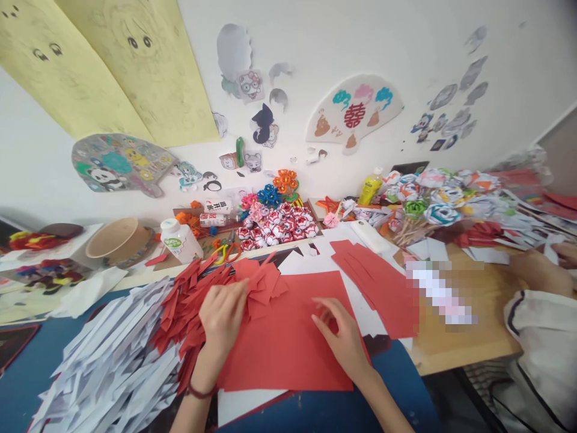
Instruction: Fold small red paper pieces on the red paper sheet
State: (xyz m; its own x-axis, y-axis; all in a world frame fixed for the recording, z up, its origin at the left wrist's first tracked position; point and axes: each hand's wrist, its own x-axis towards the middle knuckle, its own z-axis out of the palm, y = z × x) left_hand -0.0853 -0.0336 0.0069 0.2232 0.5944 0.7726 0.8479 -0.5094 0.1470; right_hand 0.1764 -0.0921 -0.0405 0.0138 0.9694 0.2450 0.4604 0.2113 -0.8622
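Observation:
A large red paper sheet (293, 337) lies flat in front of me, over white paper. My left hand (224, 313) is at its upper left, beside small red paper pieces (265, 288), with its fingers bent down; what they hold, if anything, is hidden. Over the right part of the sheet is my right hand (340, 331), thumb and fingers apart, nothing between them. Folded red strips (180, 319) form a pile left of my left hand, and a larger heap of folded white strips (112, 361) spreads farther left.
More red sheets (374, 282) lie to the right. Behind stand a white bottle (180, 242), red-and-white paper flowers (282, 225) and scissors (228, 252). Paper roses on sticks (433, 198) rest at back right. Another person's sleeve (545, 325) is at the right edge.

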